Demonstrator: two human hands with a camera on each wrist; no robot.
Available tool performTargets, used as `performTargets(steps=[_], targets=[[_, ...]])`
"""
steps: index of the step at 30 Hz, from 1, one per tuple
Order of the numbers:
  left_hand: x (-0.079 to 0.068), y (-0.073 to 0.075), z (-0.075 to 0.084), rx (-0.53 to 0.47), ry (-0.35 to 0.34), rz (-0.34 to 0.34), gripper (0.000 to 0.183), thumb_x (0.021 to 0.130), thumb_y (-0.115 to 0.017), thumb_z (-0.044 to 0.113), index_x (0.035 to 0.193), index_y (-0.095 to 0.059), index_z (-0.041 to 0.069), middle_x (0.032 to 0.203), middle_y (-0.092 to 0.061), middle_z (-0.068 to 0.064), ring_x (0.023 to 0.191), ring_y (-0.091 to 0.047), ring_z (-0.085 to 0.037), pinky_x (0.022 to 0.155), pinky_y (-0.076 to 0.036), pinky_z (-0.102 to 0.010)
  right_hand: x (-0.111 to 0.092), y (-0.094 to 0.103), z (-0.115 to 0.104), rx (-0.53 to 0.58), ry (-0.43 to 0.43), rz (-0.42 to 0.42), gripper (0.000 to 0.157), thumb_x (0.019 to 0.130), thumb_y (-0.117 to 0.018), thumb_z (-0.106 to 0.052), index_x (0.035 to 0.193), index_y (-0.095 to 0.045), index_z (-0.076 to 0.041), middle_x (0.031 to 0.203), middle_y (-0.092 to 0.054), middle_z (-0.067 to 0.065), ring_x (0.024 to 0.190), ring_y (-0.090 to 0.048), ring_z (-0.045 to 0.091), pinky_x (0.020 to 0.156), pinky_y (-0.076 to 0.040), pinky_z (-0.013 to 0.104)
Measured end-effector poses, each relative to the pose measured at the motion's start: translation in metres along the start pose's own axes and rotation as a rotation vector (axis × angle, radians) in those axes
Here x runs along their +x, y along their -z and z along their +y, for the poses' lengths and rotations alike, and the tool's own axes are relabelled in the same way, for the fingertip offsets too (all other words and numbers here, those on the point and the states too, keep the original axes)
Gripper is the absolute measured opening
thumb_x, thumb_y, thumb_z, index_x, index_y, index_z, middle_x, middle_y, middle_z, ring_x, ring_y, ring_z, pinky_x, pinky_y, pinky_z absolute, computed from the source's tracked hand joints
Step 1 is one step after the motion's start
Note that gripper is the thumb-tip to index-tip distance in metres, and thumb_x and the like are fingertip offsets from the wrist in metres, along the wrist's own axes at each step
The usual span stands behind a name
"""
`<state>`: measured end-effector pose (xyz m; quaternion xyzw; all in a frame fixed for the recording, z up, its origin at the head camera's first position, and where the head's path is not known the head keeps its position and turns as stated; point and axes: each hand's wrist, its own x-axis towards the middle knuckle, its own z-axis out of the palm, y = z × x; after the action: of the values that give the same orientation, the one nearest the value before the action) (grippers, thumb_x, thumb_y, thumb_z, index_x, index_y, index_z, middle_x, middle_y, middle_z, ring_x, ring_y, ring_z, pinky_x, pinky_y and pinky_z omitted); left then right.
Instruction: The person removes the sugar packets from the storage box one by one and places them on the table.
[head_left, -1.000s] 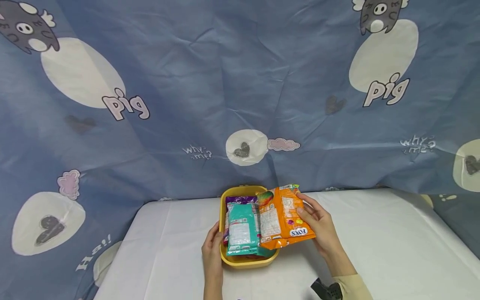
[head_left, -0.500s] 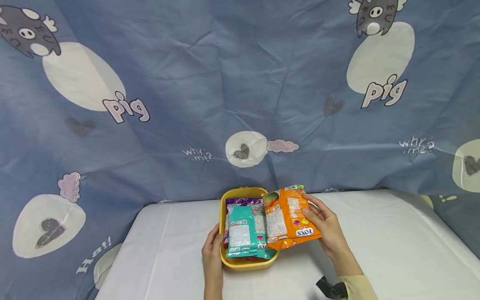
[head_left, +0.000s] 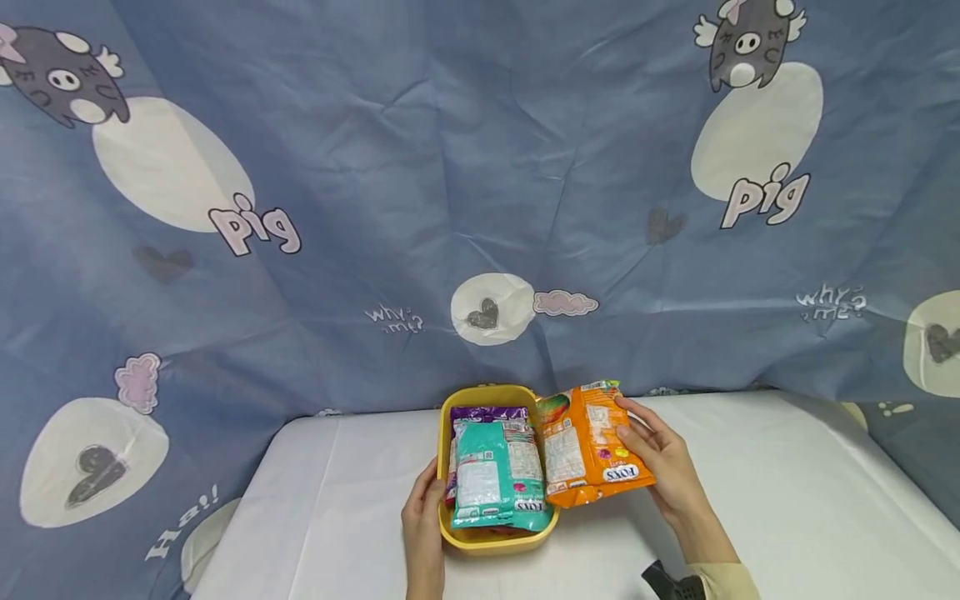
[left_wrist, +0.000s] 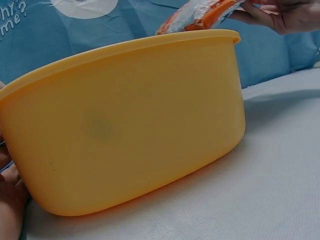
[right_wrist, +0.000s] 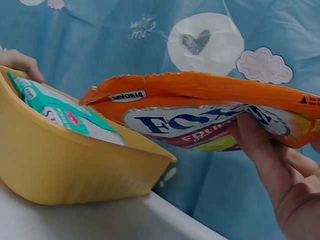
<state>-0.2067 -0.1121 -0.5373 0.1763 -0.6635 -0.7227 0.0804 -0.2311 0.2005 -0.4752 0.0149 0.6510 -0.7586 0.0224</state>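
My right hand (head_left: 663,454) pinches an orange Fox's candy bag (head_left: 592,450) by its right side, thumb on the printed face. The bag is up at the right rim of a yellow plastic tub (head_left: 498,546); in the right wrist view, the bag (right_wrist: 175,90) tilts above that rim. My left hand (head_left: 425,521) holds the tub's left wall, its fingers partly hidden, with a fingertip over the rim in the right wrist view. Inside the tub lies a teal Fox's bag (head_left: 487,471), over a purple packet (head_left: 487,412) that is mostly covered.
The tub stands on a white-covered table (head_left: 352,500), near its back edge. Behind it hangs a blue cloth (head_left: 360,208) printed with pigs and hearts. A black strap-like device (head_left: 675,583) is on the right wrist, by a beige sleeve (head_left: 726,581).
The orange bag has moved right with my right hand, from over the teal bag to the tub's right edge. More of the teal bag shows. My left hand stays at the tub.
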Motion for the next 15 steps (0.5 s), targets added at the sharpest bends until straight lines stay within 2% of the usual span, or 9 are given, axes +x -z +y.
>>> performTargets(steps=[15], targets=[[-0.002,0.0,0.002,-0.001,0.002,0.01,0.045,0.095,-0.051,0.032,0.138,-0.049,0.014,0.146,-0.045,-0.007,0.138,-0.037,-0.024,0.114,-0.033,-0.039,0.001,0.012,0.002,0.02,-0.025,-0.003,0.056,0.093,-0.059,-0.026,0.144,-0.038,-0.02,0.114,-0.063,-0.015,0.092,-0.067,0.012,0.073,-0.061,0.032]])
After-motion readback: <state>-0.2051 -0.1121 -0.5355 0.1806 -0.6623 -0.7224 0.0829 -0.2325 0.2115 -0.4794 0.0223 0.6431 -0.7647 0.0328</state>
